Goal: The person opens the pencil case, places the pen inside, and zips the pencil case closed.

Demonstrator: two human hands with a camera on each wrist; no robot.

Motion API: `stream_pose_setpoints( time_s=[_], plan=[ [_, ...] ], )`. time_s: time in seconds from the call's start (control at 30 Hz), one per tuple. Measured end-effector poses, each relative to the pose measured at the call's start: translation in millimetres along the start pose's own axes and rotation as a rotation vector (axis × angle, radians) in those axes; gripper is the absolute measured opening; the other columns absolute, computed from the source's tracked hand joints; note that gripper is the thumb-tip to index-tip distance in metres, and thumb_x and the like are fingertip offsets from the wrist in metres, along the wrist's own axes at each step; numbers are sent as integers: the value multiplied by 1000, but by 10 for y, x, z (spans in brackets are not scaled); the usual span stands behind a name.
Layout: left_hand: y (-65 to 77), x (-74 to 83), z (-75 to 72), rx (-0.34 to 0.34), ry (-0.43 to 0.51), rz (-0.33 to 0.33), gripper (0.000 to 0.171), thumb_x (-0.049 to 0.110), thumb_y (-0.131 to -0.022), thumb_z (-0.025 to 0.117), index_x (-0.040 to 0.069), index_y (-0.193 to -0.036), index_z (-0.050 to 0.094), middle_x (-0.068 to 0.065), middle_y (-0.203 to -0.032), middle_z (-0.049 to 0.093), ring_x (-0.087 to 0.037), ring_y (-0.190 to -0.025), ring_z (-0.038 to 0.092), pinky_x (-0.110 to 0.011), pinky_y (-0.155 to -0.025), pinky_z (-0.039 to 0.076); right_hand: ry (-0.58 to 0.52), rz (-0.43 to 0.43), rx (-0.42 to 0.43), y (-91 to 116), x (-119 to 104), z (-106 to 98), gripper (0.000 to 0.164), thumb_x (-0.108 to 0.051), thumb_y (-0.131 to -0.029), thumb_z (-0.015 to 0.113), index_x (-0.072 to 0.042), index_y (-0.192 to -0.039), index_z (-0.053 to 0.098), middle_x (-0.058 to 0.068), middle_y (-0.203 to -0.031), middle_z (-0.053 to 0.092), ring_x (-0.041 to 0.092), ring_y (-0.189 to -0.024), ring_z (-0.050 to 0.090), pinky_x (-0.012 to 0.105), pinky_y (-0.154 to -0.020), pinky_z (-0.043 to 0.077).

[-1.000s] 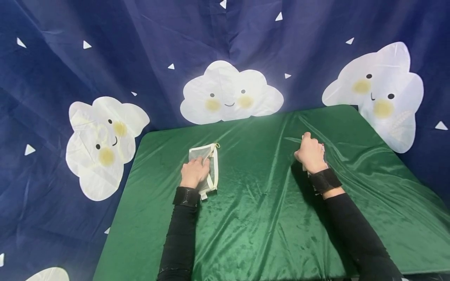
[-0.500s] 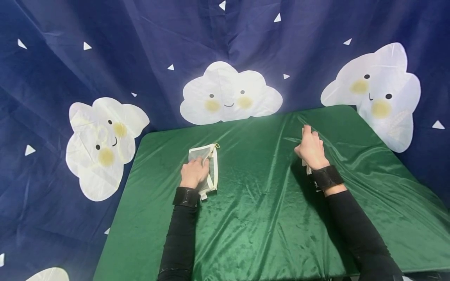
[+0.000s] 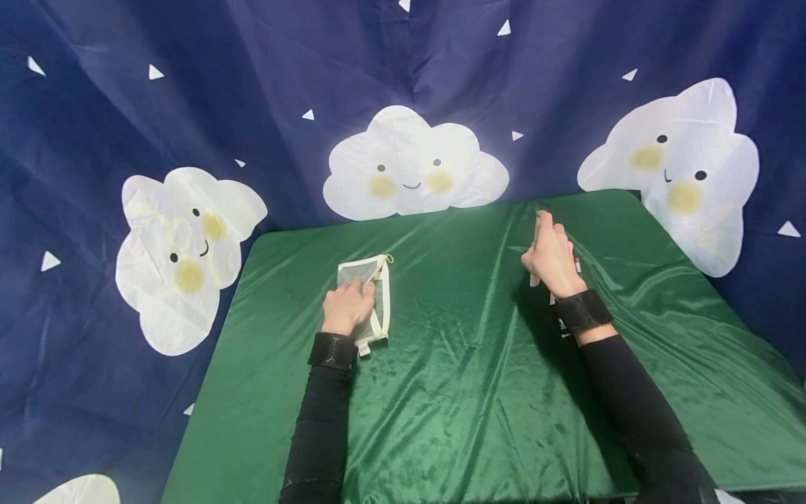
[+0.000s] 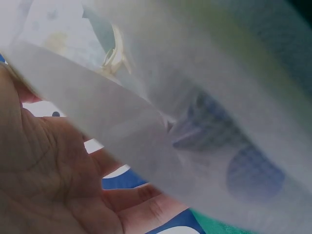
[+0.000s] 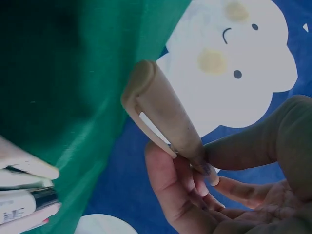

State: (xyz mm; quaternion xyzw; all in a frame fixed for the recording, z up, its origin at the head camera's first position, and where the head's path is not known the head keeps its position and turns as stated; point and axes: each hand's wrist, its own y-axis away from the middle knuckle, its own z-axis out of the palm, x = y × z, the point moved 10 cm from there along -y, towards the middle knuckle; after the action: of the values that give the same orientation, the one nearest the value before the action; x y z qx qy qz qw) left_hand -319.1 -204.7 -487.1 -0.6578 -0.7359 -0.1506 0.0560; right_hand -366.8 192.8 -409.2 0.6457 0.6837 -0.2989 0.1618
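My left hand (image 3: 348,306) grips a translucent mesh pouch (image 3: 382,297) with cream edging and a zip, on the left half of the table. In the left wrist view the pouch (image 4: 112,112) fills much of the frame, its near edge crossing in front of the fingers; bluish patches show through the mesh. Toward the far right, my right hand (image 3: 552,260) pinches a beige capped pen (image 5: 170,109) with a clip by its narrow end, between thumb and fingers. Several pens (image 5: 29,195) lie beside one another at the lower left of the right wrist view, mostly hidden beneath the hand in the head view.
A wrinkled green cloth (image 3: 441,392) covers the table. Behind it hangs a dark blue curtain (image 3: 277,84) with white clouds, meeting the table's far edge.
My right hand has moved forward toward the far edge and slightly left. My left hand stays on the pouch; the head view has shifted a little.
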Motion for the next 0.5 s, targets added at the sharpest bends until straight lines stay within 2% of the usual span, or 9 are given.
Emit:
stream_pose_setpoints(
  time_s=[0.07, 0.13, 0.33, 0.5],
  plan=[
    [-5, -3, -2, 1, 3, 1, 65, 48, -104, 24, 6, -148, 48, -24, -150, 52, -48, -135, 51, -59, -110, 41, -12, -9, 4, -35, -57, -10, 70, -3, -89, 41, 1, -156, 23, 42, -126, 48, 55, -113, 46, 67, -97, 36],
    [-9, 4, 0, 3, 9, 0, 66, 49, -104, 24, 6, -148, 47, -24, -150, 52, -48, -135, 51, -59, -111, 41, -24, -10, 6, -62, -100, -28, 69, -3, -90, 40, 0, -157, 22, 41, -126, 47, 55, -114, 46, 67, -101, 34],
    [-6, 26, 46, -16, 17, 2, 65, 48, -104, 25, 5, -148, 47, -25, -151, 50, -49, -137, 49, -61, -110, 40, -28, -18, 10, -125, -210, -75, 68, -3, -90, 39, -1, -157, 24, 39, -127, 48, 55, -114, 47, 66, -100, 35],
    [-2, 7, 1, -13, 4, -1, 65, 48, -104, 23, 6, -149, 46, -25, -152, 49, -50, -136, 49, -61, -111, 40, -28, -23, 35, -238, -349, -94, 68, -6, -90, 44, -3, -156, 26, 36, -125, 52, 52, -116, 49, 65, -100, 39]
  ],
)
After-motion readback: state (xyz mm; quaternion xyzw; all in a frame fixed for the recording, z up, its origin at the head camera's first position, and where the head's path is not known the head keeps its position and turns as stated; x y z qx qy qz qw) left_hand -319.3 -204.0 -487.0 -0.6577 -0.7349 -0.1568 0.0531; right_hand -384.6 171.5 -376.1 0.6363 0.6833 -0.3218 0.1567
